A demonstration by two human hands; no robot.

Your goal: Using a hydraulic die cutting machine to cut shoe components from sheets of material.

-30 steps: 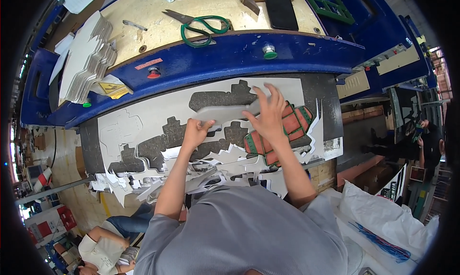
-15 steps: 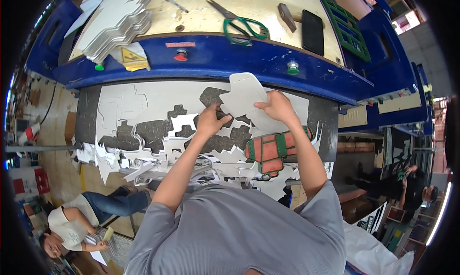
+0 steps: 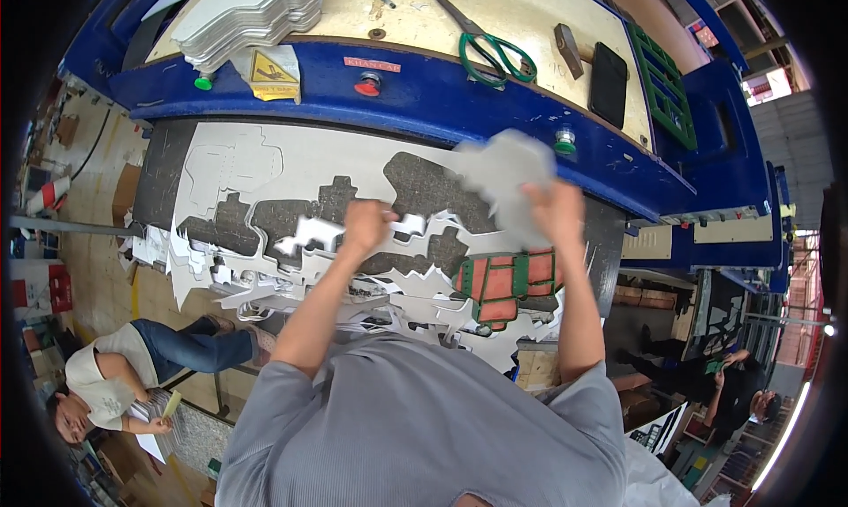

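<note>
My right hand [image 3: 558, 215] grips a die-cut white card piece [image 3: 511, 176], smeared by motion, over the right part of the sheet near the blue machine edge. Closed fingers of my left hand [image 3: 367, 228] pinch a ragged white offcut [image 3: 314, 232], which is also blurred. Beneath lies a large white card sheet [image 3: 309, 149] with cut-out gaps, through which the dark worn bed [image 3: 433, 180] shows. Part of its left side carries cut outlines of further pieces. Just left of my right forearm rests a red and green cutting die [image 3: 496, 282].
A blue machine beam [image 3: 459, 109] crosses ahead, with a red button [image 3: 367, 85] and green buttons. On its pale top are stacked white cut pieces [image 3: 252, 21], green-handled scissors [image 3: 484, 48], a phone [image 3: 608, 85] and a green die [image 3: 661, 87]. Scraps heap near me; one person [image 3: 119, 379] sits left, another right.
My right hand has moved right with the card piece, away from the sheet. My left hand has shifted slightly left and closed on the offcut. More dark bed shows where the piece lay.
</note>
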